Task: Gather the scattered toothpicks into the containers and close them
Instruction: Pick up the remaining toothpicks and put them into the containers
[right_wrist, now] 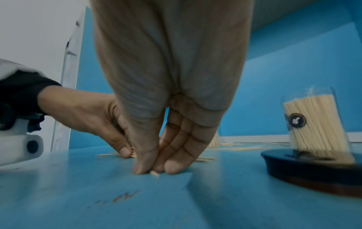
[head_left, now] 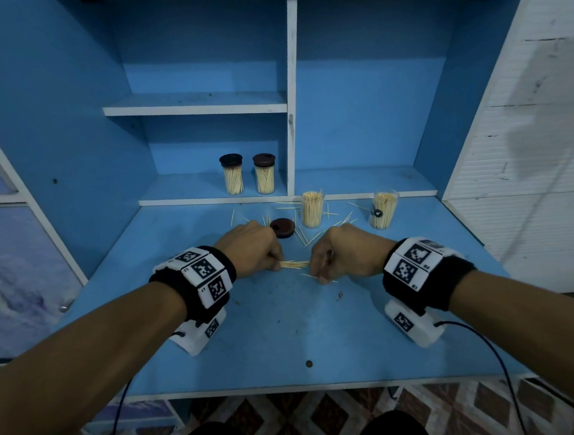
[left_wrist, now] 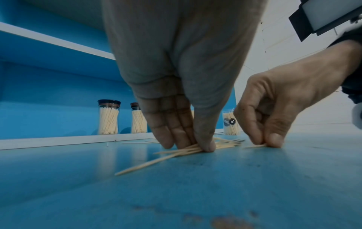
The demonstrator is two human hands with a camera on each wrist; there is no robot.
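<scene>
The left hand pinches a small bundle of toothpicks between thumb and fingers, pressed low against the blue tabletop. The bundle's long axis runs roughly side to side, parallel to the tabletop's front edge, its free tips pointing toward the right hand. That hand is just beside those tips, and its thumb and fingers are closed on a single toothpick that lies flat, almost in line with the bundle. So the next transfer looks short: the single toothpick lies a little nearer the front edge than the bundle, and the right hand is the nearer one to it.

More loose toothpicks are strewn toward the back edge, around a brown lid lying flat and an open container packed with upright sticks. A second open container stands toward the back right corner; the right wrist view shows a dark lid lying in front of it. It carries a round dark sticker with a pale emblem, and no writing on it can be read. Two capped containers stand on the low shelf behind the back edge. The wrist bands bear black-and-white square marker patterns; the tiny characters beside them are too small to read.
</scene>
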